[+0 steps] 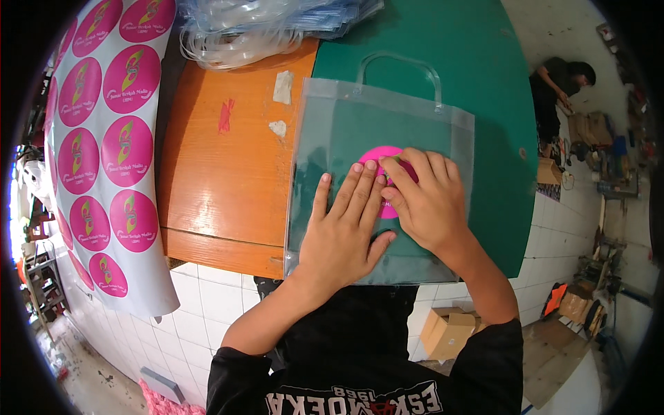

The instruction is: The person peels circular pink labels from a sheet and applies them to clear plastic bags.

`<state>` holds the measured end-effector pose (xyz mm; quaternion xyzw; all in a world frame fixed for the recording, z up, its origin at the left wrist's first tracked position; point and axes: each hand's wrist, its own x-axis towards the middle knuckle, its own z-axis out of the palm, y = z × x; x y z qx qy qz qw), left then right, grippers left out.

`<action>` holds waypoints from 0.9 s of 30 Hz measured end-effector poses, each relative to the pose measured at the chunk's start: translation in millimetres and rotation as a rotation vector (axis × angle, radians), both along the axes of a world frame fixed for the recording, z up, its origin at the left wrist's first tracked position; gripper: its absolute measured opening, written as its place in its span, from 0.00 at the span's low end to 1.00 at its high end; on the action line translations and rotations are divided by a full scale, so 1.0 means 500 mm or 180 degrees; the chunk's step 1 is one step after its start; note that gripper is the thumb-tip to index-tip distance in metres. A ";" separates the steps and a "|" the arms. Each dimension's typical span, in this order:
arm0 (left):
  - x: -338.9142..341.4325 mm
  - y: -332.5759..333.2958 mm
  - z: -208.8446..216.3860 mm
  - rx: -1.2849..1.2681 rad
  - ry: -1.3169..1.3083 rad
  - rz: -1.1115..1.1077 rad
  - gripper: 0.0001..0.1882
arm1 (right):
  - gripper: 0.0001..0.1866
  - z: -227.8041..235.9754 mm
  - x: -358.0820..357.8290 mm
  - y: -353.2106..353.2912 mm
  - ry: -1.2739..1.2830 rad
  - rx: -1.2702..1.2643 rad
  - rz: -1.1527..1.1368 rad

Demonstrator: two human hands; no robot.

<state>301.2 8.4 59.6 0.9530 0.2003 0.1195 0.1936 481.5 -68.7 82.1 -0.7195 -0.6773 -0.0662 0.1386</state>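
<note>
A clear plastic bag [332,131] with a looped tube handle lies flat before me, its left part over orange wood and the rest over a green board. A round pink sticker [377,153] sits on the bag's middle, partly covered by my fingers. My left hand [346,225] rests flat on the bag with fingers stretched, their tips at the sticker's left side. On the sticker's right side lies my right hand [430,197], its fingers bent and close together, thumb and index finger near each other on the sticker. Whether they pinch anything is hidden.
A sheet of round pink stickers [104,180] hangs over the table's left side. Stacked clear bags with handles [277,21] lie at the far edge. The green board [501,138] covers the right. Beyond it a person [564,86] bends over boxes; a cardboard box [446,333] stands on the floor.
</note>
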 end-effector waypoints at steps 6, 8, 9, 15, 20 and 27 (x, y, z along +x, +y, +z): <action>0.000 -0.002 0.006 -0.0008 -0.0146 0.0028 0.41 | 0.22 0.009 0.009 -0.025 0.0185 -0.0067 0.0117; -0.001 0.000 0.009 -0.0089 -0.0207 -0.0002 0.41 | 0.23 0.007 0.008 -0.056 0.0324 -0.0055 0.0042; 0.000 0.002 0.011 -0.0194 -0.0260 -0.0032 0.41 | 0.23 0.006 0.006 -0.071 0.0472 -0.0068 -0.0033; 0.031 0.009 0.018 0.0421 -0.0317 0.0217 0.36 | 0.23 -0.005 0.001 -0.106 0.0652 -0.0006 -0.0177; 0.049 0.015 0.021 0.0651 -0.0252 0.0226 0.34 | 0.23 -0.014 0.003 -0.109 0.0691 0.0059 -0.0181; 0.056 0.015 0.012 0.0790 -0.0300 0.0261 0.35 | 0.22 -0.018 0.004 -0.112 0.0748 0.0071 -0.0202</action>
